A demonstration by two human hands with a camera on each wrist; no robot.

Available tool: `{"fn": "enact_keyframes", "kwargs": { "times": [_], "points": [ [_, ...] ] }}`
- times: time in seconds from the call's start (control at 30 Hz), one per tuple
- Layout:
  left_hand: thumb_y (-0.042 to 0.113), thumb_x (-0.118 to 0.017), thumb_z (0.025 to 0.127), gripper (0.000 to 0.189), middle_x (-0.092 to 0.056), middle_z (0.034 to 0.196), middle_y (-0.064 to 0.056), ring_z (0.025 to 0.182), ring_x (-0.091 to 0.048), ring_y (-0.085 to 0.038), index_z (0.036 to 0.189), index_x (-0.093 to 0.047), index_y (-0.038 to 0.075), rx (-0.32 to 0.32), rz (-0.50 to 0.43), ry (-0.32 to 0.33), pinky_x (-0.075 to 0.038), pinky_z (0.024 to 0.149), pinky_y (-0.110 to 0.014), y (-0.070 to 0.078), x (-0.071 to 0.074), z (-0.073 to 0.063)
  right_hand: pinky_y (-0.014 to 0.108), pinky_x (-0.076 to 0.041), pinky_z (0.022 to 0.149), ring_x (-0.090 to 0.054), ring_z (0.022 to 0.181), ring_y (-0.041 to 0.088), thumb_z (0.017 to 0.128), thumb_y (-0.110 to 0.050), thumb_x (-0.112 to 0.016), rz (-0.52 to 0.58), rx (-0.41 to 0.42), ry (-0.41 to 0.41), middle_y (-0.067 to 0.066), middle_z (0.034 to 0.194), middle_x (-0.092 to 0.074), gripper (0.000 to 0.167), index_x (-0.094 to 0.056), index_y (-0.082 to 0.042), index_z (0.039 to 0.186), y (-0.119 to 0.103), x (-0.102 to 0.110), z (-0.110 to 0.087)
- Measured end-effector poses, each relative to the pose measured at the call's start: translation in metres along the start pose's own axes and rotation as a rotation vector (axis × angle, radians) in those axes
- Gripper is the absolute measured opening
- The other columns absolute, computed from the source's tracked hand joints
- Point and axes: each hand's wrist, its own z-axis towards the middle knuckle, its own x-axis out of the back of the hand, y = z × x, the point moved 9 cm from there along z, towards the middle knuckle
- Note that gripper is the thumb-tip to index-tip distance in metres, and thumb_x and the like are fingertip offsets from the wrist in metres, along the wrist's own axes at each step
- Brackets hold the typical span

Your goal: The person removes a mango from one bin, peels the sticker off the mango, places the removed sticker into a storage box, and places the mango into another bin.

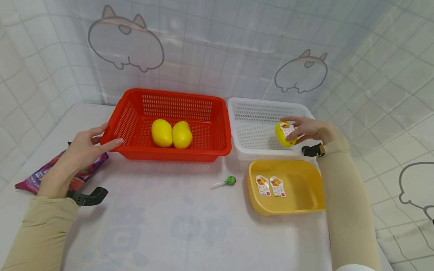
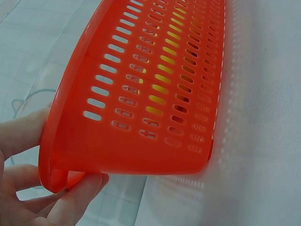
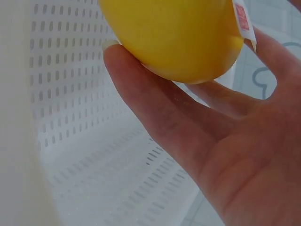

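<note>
Left hand (image 1: pixel 79 149) on the near-left corner of the red basket (image 1: pixel 172 151); thumb and fingers pinch the rim, hand only partly closed, rim between the digits; left wrist view shows fingertips on both sides of the rim; two yellow fruits (image 1: pixel 162 133) sit side by side in this basket, touching, around the middle of its floor.

Right hand (image 1: pixel 308 129) has a labelled fruit (image 1: pixel 280 135), also yellow; digits curved round it, spread about as wide as the fruit, firm-looking hold; white label (image 1: pixel 287 129) with orange print faces up; fruit is within the right part of the white basket (image 1: pixel 251 135); can't tell if it touches the basket floor.

White basket just right of the red one; yellow tub (image 1: pixel 302 191) in front of white basket, two stickers (image 1: pixel 263 185) in its left part, next to each other; green-headed lollipop (image 1: pixel 231 180) on the white tabletop (image 1: pixel 154 230), left of the tub, stick pointing left; purple packet (image 1: pixel 37 180) at far left, partly hidden by the left forearm; black strap (image 1: pixel 88 196) on left wrist.
</note>
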Motion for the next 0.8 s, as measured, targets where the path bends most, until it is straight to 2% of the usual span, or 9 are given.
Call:
{"fn": "enact_keyframes", "kwargs": {
  "times": [0.2, 0.4, 0.63, 0.8],
  "points": [
    [0.067, -0.052, 0.092, 0.097, -0.020, 0.157, -0.037, 0.133, -0.030, -0.058, 0.160, 0.001, 0.021, 0.006, -0.009, 0.011, -0.044, 0.099, -0.068, 0.000, 0.000, 0.000, 0.056, -0.049, 0.103, -0.040, 0.136, 0.043, 0.088, -0.016, -0.077, -0.034, 0.020, 0.078, 0.028, 0.163, -0.003, 0.090, -0.023, -0.022, 0.160, -0.008, -0.003, -0.009],
    [0.066, -0.052, 0.093, 0.097, -0.019, 0.157, -0.037, 0.134, -0.029, -0.059, 0.160, 0.001, 0.020, 0.010, -0.012, 0.007, -0.043, 0.099, -0.069, 0.000, -0.001, -0.001, 0.053, -0.052, 0.099, -0.048, 0.129, 0.041, 0.087, -0.019, -0.078, -0.087, 0.078, 0.154, 0.024, 0.163, -0.012, 0.087, -0.028, -0.026, 0.158, -0.023, -0.008, -0.022],
    [0.066, -0.052, 0.093, 0.097, -0.022, 0.155, -0.037, 0.134, -0.030, -0.057, 0.159, 0.002, 0.019, 0.007, -0.005, -0.009, -0.044, 0.098, -0.068, 0.002, -0.001, -0.001, 0.050, -0.054, 0.097, -0.062, 0.111, 0.036, 0.086, -0.020, -0.081, -0.108, 0.158, 0.242, 0.023, 0.162, -0.015, 0.089, -0.029, -0.027, 0.158, -0.040, -0.022, -0.039],
    [0.064, -0.052, 0.094, 0.097, -0.026, 0.154, -0.037, 0.134, -0.031, -0.056, 0.160, 0.000, 0.015, -0.010, -0.007, -0.004, -0.044, 0.099, -0.066, 0.003, 0.000, -0.001, 0.053, -0.051, 0.100, -0.059, 0.115, 0.041, 0.084, -0.018, -0.082, -0.106, 0.225, 0.311, 0.017, 0.158, -0.029, 0.089, -0.032, -0.029, 0.157, -0.056, -0.040, -0.058]
  ]
}}
